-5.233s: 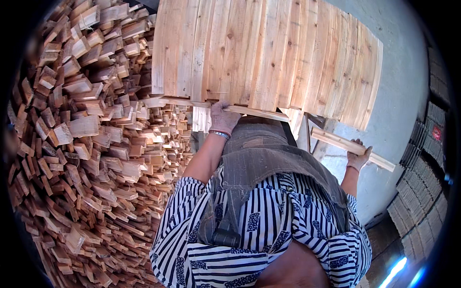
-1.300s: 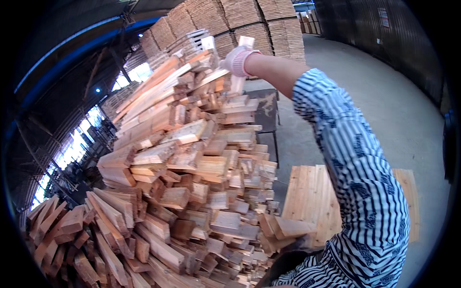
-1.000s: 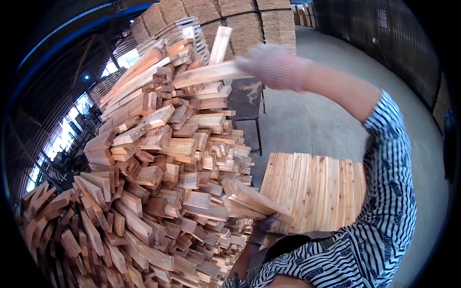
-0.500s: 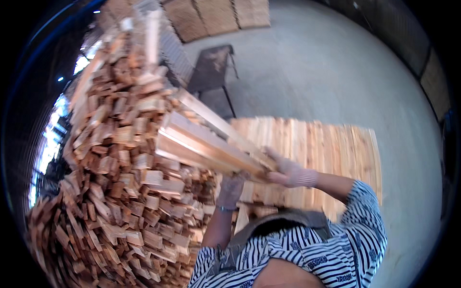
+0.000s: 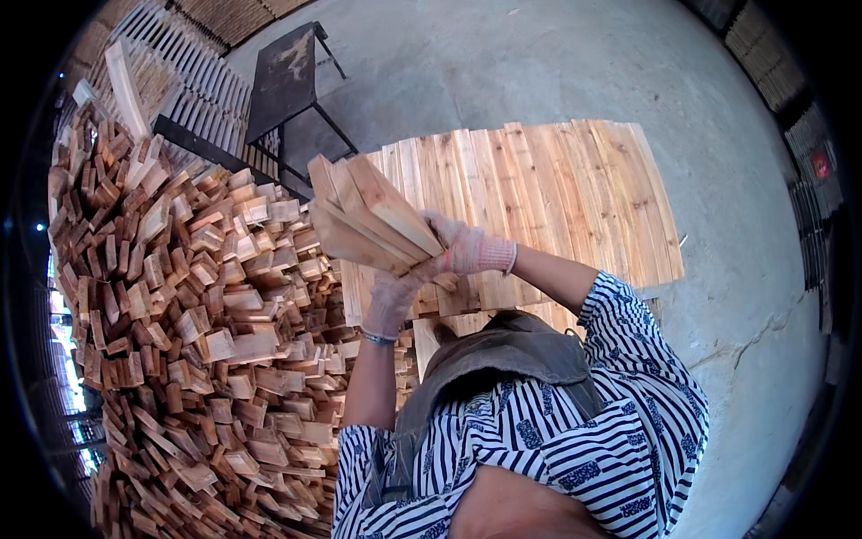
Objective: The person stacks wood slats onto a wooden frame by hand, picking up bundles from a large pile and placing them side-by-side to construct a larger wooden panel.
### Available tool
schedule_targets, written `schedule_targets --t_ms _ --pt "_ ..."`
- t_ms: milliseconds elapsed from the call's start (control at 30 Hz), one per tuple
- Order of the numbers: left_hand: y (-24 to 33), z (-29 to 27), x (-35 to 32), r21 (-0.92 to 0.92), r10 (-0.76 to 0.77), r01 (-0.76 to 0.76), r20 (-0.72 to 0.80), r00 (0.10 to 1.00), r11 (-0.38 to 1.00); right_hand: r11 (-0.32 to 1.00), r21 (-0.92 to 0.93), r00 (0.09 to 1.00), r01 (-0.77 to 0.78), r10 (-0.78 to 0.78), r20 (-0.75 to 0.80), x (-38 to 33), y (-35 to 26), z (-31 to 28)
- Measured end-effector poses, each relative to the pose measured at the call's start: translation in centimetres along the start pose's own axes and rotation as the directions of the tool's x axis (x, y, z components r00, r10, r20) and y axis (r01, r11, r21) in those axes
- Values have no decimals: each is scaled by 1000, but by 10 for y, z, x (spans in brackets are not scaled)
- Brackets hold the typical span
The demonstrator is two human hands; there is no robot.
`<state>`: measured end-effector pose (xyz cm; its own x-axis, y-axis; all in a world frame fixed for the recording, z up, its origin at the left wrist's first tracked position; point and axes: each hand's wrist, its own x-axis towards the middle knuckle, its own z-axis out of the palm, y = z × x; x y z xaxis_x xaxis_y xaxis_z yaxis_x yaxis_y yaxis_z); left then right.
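Several wooden boards (image 5: pixel 364 216) are held together in a bundle, tilted up and away to the left, their far ends fanned slightly. My right hand (image 5: pixel 462 247), in a pale knit glove with a pinkish cuff, is closed round the near end of the bundle. Below it, my left hand (image 5: pixel 391 301), gloved as well, grips the boards from the lower left side. The two hands almost touch. Beneath and beyond them lies a flat layer of planks (image 5: pixel 548 198) set side by side. Parts of the fingers are hidden by the boards and gloves.
A high heap of short wood pieces (image 5: pixel 206 332) rises close on my left. Beyond it stand a dark metal table (image 5: pixel 285 72) and slatted wood stacks (image 5: pixel 193 85). More stacks (image 5: pixel 772 54) line the far right, past a concrete floor (image 5: pixel 718 242).
The view has turned, shifting the heap and planks left and up. A board that stood apart from the others is now gathered with them, and the bundle points more steeply away.
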<state>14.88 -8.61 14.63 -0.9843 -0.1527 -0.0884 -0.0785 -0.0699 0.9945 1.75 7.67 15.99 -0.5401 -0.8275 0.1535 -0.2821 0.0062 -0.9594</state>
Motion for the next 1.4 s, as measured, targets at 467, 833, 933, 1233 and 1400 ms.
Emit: schedule_targets --t_ms 467,833,933,1233,1400 --pt "78 -9 142 873 76 -33 -4 997 486 499 -760 905 -418 298 -302 -109 20 -203" --pt "-86 8 334 970 -159 -149 119 980 -190 276 -833 802 -479 524 -288 -223 174 -220" --pt "-112 2 354 990 -350 -71 23 936 -124 229 -811 720 -538 626 -300 -232 184 -219" --pt "-132 -21 386 996 -167 -47 33 985 -80 399 -809 830 -431 527 -182 -216 161 -239" --pt "-138 -19 393 996 -208 -69 55 977 -60 244 -858 823 -451 486 -295 -175 147 -320"
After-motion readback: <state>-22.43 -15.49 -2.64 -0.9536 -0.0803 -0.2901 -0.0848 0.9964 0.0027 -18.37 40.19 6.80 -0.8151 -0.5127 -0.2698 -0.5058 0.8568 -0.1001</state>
